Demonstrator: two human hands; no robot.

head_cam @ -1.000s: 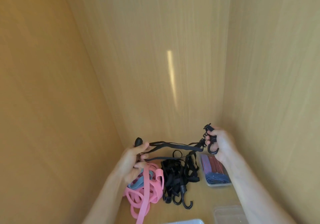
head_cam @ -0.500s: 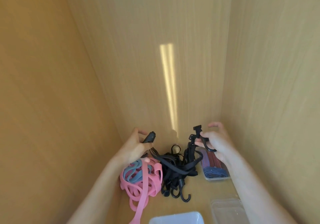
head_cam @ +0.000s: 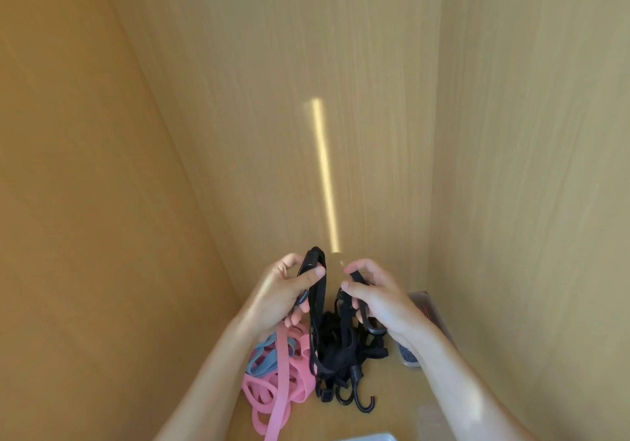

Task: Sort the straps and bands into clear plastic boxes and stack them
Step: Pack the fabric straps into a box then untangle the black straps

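Note:
Both hands hold one black strap [head_cam: 316, 290] above the shelf floor. My left hand [head_cam: 279, 295] grips its folded upper part between thumb and fingers. My right hand [head_cam: 373, 292] pinches the other end, and that end's black hook [head_cam: 371, 325] hangs below the palm. The strap's loop drops into a tangled pile of black hooked straps [head_cam: 344, 362]. Pink bands [head_cam: 276, 386] with a blue band [head_cam: 262, 360] among them lie left of that pile. A clear box of folded straps [head_cam: 410, 355] sits at the right, mostly hidden by my right arm.
Wooden walls close in on the left, back and right. Another clear box [head_cam: 431, 422] sits at the lower right, and a white lid edge [head_cam: 368, 437] shows at the bottom. The bare wooden floor [head_cam: 392, 393] lies between them.
My hands have come together and risen, folding the black strap that was stretched wide between them a second ago. The camera view has shifted slightly.

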